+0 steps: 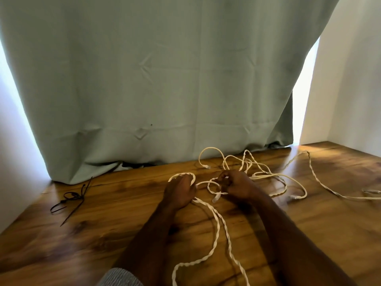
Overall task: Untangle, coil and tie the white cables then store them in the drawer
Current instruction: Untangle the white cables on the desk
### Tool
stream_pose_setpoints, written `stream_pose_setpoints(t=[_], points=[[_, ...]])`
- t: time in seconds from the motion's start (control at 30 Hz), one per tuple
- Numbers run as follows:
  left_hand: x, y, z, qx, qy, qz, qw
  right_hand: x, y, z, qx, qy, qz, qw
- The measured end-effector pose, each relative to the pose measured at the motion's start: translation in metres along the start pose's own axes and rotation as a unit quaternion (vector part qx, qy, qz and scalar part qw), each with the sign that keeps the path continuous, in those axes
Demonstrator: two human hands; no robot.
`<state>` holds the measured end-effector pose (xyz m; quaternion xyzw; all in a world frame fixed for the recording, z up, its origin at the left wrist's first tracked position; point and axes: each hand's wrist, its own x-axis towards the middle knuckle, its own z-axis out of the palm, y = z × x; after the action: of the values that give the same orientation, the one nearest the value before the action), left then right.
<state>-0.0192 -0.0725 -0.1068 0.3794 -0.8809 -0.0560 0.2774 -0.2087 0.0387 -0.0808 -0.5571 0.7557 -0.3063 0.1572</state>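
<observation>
A tangle of white cables (259, 174) lies across the middle and right of the wooden table (103, 223), with loops near the curtain and a long strand running off to the right. My left hand (180, 191) is closed around a loop of twisted cable, and a twisted pair trails from it toward the table's near edge. My right hand (237, 185) pinches cable strands at the knot in the tangle. A connector end (215, 198) hangs just below between the hands.
Black cable ties (70, 200) lie on the table at the left. A grey-green curtain (156, 83) hangs right behind the table, its hem touching the back edge. White walls close in at left and right.
</observation>
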Motion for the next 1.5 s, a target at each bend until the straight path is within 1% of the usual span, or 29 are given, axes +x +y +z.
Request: stream_pose_setpoints(t=[0.07, 0.13, 0.2, 0.27, 0.33, 0.4, 0.43, 0.5, 0.53, 0.57, 0.6, 0.63, 0.67, 0.7, 0.77, 0.83, 0.93, 1.0, 1.07, 1.1, 1.17, 1.23, 1.3, 1.4, 1.43, 1.47, 1.5], points=[[0.001, -0.001, 0.003, -0.046, 0.043, -0.003, 0.998, -0.003, -0.006, 0.005, 0.042, 0.019, -0.005, 0.999], [0.005, -0.004, 0.005, -0.084, 0.087, -0.049, 0.991, -0.006, -0.012, 0.007, 0.042, 0.047, -0.028, 0.998], [0.009, -0.008, 0.004, -0.094, 0.138, -0.11, 0.98, -0.007, -0.013, 0.005, 0.023, 0.064, -0.059, 0.996], [0.011, -0.015, 0.002, -0.097, 0.175, -0.157, 0.967, -0.007, -0.012, -0.001, -0.009, 0.037, -0.09, 0.995], [0.012, -0.022, 0.001, -0.121, 0.185, -0.174, 0.96, -0.006, -0.008, -0.008, -0.049, -0.001, -0.107, 0.993], [0.014, -0.027, 0.002, -0.154, 0.188, -0.18, 0.953, -0.003, 0.004, -0.014, -0.09, -0.008, -0.092, 0.992], [0.014, -0.029, 0.002, -0.166, 0.19, -0.189, 0.949, -0.003, 0.007, -0.015, -0.106, 0.0, -0.067, 0.992], [0.014, -0.03, 0.001, -0.163, 0.188, -0.195, 0.949, -0.002, 0.009, -0.015, -0.149, 0.05, -0.03, 0.987], [0.014, -0.031, 0.002, -0.149, 0.182, -0.183, 0.955, -0.002, 0.006, -0.014, -0.161, 0.106, -0.032, 0.981], [0.014, -0.032, 0.003, -0.135, 0.174, -0.168, 0.961, -0.002, 0.0, -0.012, -0.147, 0.177, -0.06, 0.971], [0.014, -0.031, 0.004, -0.129, 0.172, -0.155, 0.964, -0.004, -0.009, -0.009, -0.102, 0.237, -0.107, 0.96], [0.014, -0.03, 0.004, -0.134, 0.172, -0.15, 0.964, -0.006, -0.02, -0.005, -0.032, 0.263, -0.155, 0.952], [0.015, -0.028, 0.005, -0.147, 0.177, -0.148, 0.962, -0.007, -0.03, 0.001, 0.032, 0.254, -0.183, 0.949], [0.015, -0.026, 0.004, -0.163, 0.183, -0.149, 0.958, -0.008, -0.038, 0.006, 0.067, 0.221, -0.192, 0.954], [0.016, -0.018, -0.001, -0.219, 0.193, -0.154, 0.944, -0.008, -0.042, 0.018, 0.058, 0.16, -0.199, 0.965], [0.018, -0.007, -0.012, -0.308, 0.188, -0.175, 0.916, -0.01, -0.041, 0.021, 0.044, 0.127, -0.204, 0.97], [0.022, 0.006, -0.027, -0.422, 0.176, -0.216, 0.862, -0.013, -0.038, 0.022, 0.061, 0.058, -0.171, 0.982], [0.023, 0.008, -0.03, -0.499, 0.155, -0.259, 0.812, -0.018, -0.043, 0.026, 0.008, 0.017, -0.164, 0.986], [0.021, 0.006, -0.031, -0.546, 0.148, -0.287, 0.773, -0.017, -0.046, 0.033, -0.096, -0.008, -0.165, 0.982], [0.02, 0.005, -0.031, -0.555, 0.154, -0.293, 0.763, -0.016, -0.048, 0.036, -0.13, -0.022, -0.159, 0.979], [0.019, 0.001, -0.029, -0.563, 0.169, -0.294, 0.754, -0.013, -0.054, 0.043, -0.137, -0.047, -0.157, 0.977], [0.019, 0.0, -0.026, -0.558, 0.171, -0.287, 0.759, -0.015, -0.06, 0.048, -0.128, -0.052, -0.195, 0.971], [0.019, 0.001, -0.027, -0.543, 0.156, -0.277, 0.777, -0.024, -0.07, 0.049, -0.108, -0.065, -0.248, 0.961], [0.018, 0.005, -0.032, -0.525, 0.116, -0.243, 0.807, -0.035, -0.074, 0.045, -0.024, -0.093, -0.276, 0.956], [0.019, 0.004, -0.031, -0.513, 0.11, -0.224, 0.821, -0.035, -0.072, 0.042, 0.013, -0.073, -0.286, 0.955], [0.019, 0.004, -0.031, -0.489, 0.113, -0.201, 0.842, -0.031, -0.069, 0.039, 0.066, -0.044, -0.278, 0.957], [0.019, 0.002, -0.029, -0.449, 0.122, -0.18, 0.867, -0.024, -0.065, 0.035, 0.125, -0.005, -0.245, 0.962]])
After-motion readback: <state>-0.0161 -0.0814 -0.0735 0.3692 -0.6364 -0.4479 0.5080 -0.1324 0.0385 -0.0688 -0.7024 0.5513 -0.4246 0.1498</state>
